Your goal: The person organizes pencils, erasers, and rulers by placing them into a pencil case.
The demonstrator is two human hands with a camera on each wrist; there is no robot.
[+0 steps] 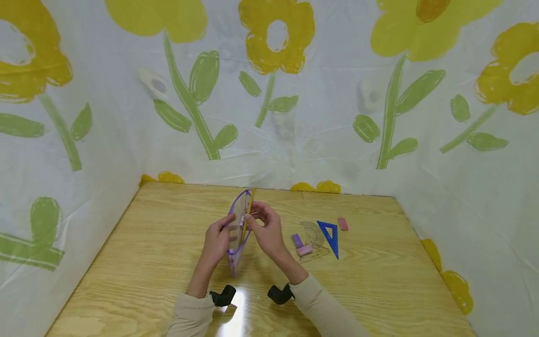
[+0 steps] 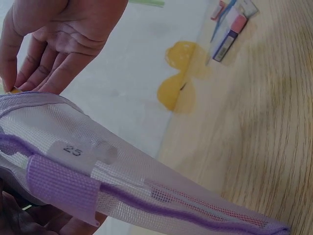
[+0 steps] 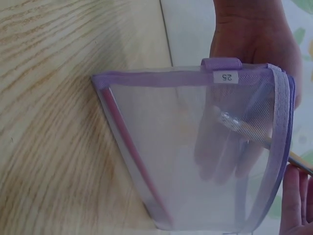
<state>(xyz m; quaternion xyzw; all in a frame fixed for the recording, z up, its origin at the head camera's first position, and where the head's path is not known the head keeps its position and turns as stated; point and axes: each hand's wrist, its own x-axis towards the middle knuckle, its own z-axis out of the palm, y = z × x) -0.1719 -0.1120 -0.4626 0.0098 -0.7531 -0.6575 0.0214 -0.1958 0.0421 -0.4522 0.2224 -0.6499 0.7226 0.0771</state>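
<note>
A mesh pencil case [image 1: 239, 206] with purple trim stands tilted on edge, its top open. My left hand [image 1: 216, 241] holds it from the left; in the right wrist view the fingers show through the mesh. My right hand [image 1: 269, 231] pinches a slim yellow pencil [image 1: 251, 201] at the mouth of the case. One end of the pencil, with a silvery tip [image 3: 232, 121], lies inside the mesh. A reddish stick [image 3: 129, 139] runs along the bottom inside. A tag marked 25 [image 3: 225, 77] sits by the purple tab.
On the wooden table [image 1: 147, 262], to the right, lie a blue set square [image 1: 334, 243], a clear protractor [image 1: 310, 229], a purple-sleeved eraser [image 1: 297, 240], a pink eraser [image 1: 305, 250] and a red-pink eraser [image 1: 343, 224]. Flower-printed sheets [image 1: 290, 145] enclose the back and sides.
</note>
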